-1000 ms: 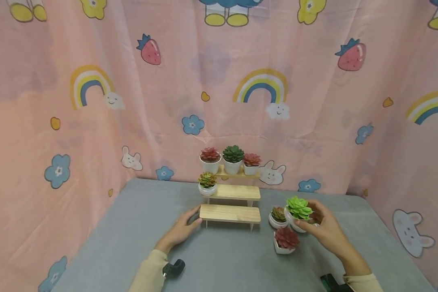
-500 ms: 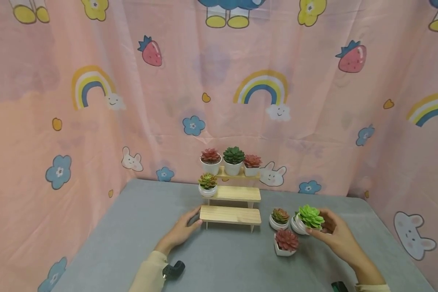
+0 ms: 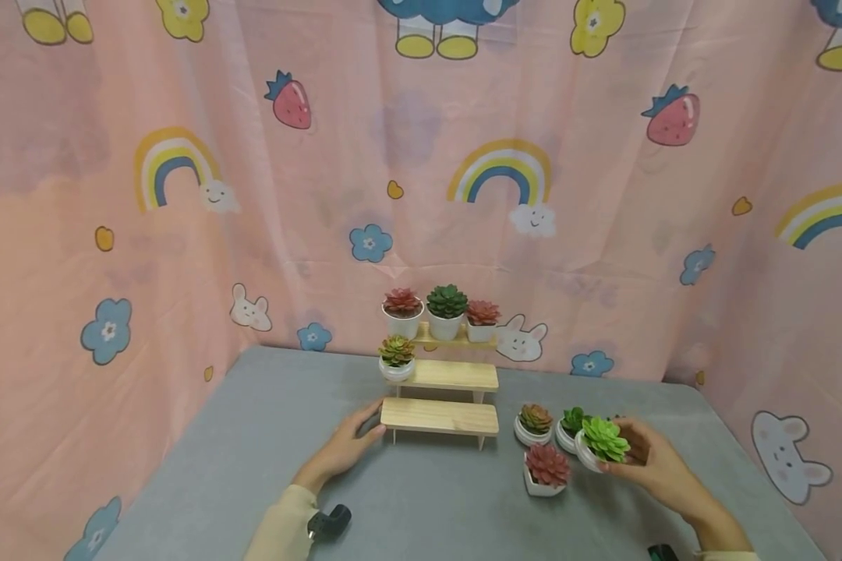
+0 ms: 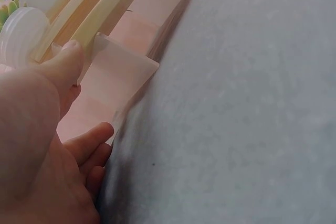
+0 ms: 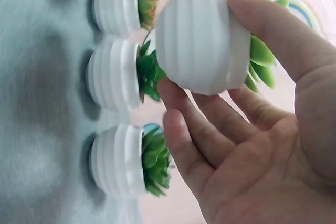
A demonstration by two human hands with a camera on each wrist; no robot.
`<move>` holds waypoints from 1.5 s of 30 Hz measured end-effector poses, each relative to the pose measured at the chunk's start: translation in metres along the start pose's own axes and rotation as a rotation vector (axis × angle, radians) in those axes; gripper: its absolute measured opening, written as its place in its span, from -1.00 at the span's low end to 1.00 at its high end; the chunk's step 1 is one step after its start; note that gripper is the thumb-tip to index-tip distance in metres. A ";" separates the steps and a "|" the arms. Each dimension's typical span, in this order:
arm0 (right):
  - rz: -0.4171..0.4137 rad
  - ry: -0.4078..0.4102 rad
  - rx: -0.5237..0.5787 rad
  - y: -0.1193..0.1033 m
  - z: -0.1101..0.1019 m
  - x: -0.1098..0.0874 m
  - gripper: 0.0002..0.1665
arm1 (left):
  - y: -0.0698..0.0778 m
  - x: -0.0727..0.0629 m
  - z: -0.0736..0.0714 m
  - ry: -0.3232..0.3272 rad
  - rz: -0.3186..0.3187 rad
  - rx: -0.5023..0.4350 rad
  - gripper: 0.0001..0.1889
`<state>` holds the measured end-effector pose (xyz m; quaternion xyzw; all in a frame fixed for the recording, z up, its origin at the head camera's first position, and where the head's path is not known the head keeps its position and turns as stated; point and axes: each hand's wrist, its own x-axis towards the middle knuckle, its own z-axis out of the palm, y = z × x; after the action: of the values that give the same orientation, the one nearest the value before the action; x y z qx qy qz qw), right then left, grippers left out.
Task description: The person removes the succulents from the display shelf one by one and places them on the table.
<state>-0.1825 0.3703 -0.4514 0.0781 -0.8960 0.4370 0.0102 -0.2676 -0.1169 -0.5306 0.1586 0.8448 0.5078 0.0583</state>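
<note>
My right hand (image 3: 656,465) grips a bright green potted succulent (image 3: 605,439) by its white ribbed pot (image 5: 202,40), thumb on one side and fingers on the other. In the right wrist view the pot is held up off the table. My left hand (image 3: 341,449) holds the left end of the lowest step of a three-step wooden display stand (image 3: 438,417); its thumb (image 4: 71,59) lies on the board's end. Two red succulents and a dark green succulent (image 3: 447,302) stand on the top step. A yellow-green succulent (image 3: 396,352) sits at the middle step's left end.
On the grey table (image 3: 252,436), right of the stand, stand an orange-green succulent (image 3: 535,421), a dark green one (image 3: 572,421) and a red one in an angular pot (image 3: 546,467). Another green succulent (image 5: 156,156) shows in the right wrist view. A pink printed curtain (image 3: 323,195) hangs behind.
My right hand has moved the bright green succulent right and toward me, away from the other pots, uncovering a dark green one. The left hand stays at the stand.
</note>
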 end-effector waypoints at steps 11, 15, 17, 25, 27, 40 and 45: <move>0.091 -0.174 0.031 0.015 -0.004 0.001 -0.20 | -0.002 0.001 -0.001 -0.012 0.044 0.003 -0.36; 0.083 -0.246 0.065 0.023 -0.007 0.002 -0.19 | -0.001 0.001 -0.001 -0.009 0.035 0.017 -0.36; 0.052 -0.273 0.088 0.028 -0.007 0.003 -0.20 | 0.000 0.000 -0.002 -0.007 0.028 0.018 -0.37; -0.013 -0.337 0.150 0.042 -0.004 0.004 -0.23 | 0.000 0.001 -0.001 -0.018 0.030 0.013 -0.37; -0.012 -0.351 0.144 0.043 -0.003 0.005 -0.22 | 0.000 0.001 -0.001 -0.021 0.026 0.012 -0.36; -0.003 -0.410 0.106 0.046 -0.001 0.007 -0.30 | -0.003 0.001 0.000 -0.014 0.033 0.015 -0.36; 0.008 -0.406 0.053 0.044 -0.001 0.007 -0.26 | -0.003 0.002 0.000 -0.017 0.037 0.004 -0.36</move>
<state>-0.1961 0.3970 -0.4849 0.1611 -0.8682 0.4357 -0.1746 -0.2699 -0.1176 -0.5326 0.1786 0.8421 0.5058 0.0556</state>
